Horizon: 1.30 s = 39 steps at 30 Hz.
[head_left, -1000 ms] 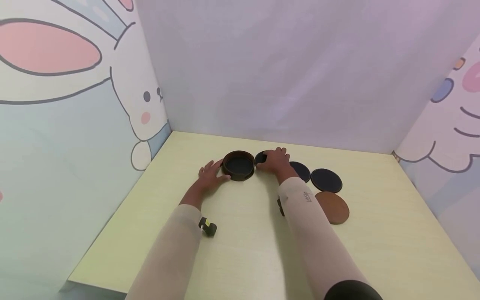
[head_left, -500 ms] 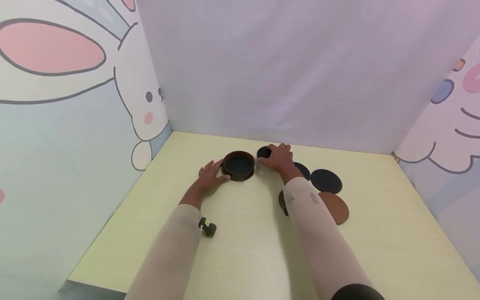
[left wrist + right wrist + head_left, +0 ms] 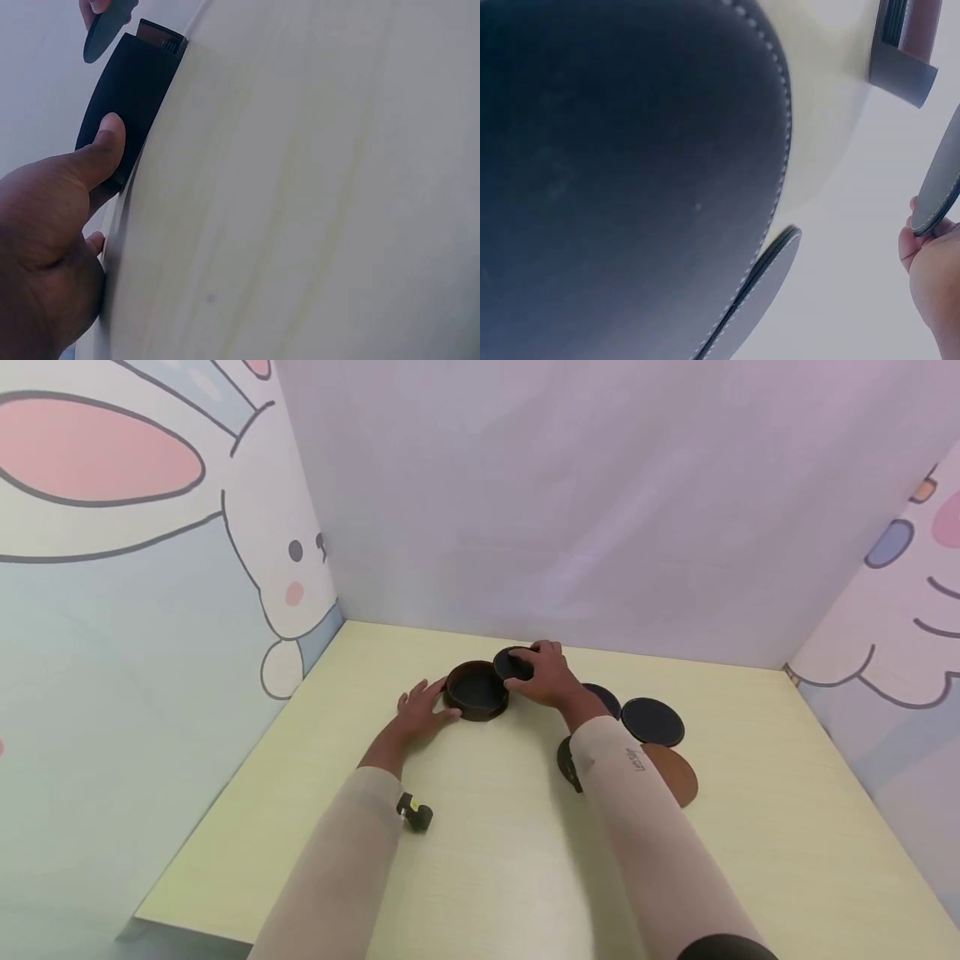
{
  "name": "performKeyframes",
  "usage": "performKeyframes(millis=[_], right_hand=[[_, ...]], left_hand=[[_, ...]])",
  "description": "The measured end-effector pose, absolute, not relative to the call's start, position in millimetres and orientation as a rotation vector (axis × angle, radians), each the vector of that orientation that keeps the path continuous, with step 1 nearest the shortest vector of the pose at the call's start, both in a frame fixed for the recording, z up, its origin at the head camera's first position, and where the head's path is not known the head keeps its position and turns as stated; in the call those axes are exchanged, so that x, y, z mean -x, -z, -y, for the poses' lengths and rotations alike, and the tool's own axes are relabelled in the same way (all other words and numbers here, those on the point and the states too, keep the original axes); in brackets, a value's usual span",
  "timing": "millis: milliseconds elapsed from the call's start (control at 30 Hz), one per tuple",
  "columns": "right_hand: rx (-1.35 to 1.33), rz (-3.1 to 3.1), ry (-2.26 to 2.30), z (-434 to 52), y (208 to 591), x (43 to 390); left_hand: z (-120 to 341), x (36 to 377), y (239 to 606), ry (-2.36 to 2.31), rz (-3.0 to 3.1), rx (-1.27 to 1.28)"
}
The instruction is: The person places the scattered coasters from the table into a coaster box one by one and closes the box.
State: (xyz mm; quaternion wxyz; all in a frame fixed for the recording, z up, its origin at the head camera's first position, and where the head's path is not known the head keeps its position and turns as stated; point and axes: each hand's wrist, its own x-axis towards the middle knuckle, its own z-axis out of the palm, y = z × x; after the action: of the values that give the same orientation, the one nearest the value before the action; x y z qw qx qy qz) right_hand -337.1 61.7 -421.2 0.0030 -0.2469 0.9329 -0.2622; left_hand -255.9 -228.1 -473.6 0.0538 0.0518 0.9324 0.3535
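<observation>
Presently | my right hand point(image 3: 545, 675) pinches a round, black, leathery disc point(image 3: 511, 667) at two o'clock from a round, black, brown-lined holder point(image 3: 480, 714) | my left hand point(image 3: 422, 714), fingers apart, touches its eight-o'clock side

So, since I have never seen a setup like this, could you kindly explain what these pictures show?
There is no robot here, just a person working at a table. The wide picture comes from a camera on the head, looking forward and down; the other two come from wrist cameras, one on each arm. The left hand holds the side of a round holder, thumb against its wall. The right hand has a black coaster in its grip, raised off the table beside the holder. To the right lie two more black coasters and a brown disc; something dark is partly hidden by the right sleeve.
</observation>
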Motion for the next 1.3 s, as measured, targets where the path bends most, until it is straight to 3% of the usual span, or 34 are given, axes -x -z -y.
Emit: performKeyframes(millis=[533,1300], right_hand=[[1.012,-2.853,0.695,-34.9,419.1,322.7],[0.962,-2.891,0.578,-5.1,421.4,314.7]], left_hand=[[226.1,256.8,475.2,-1.020,-2.854,-0.149],[218.1,257.6,474.9,-1.011,-2.857,-0.167]])
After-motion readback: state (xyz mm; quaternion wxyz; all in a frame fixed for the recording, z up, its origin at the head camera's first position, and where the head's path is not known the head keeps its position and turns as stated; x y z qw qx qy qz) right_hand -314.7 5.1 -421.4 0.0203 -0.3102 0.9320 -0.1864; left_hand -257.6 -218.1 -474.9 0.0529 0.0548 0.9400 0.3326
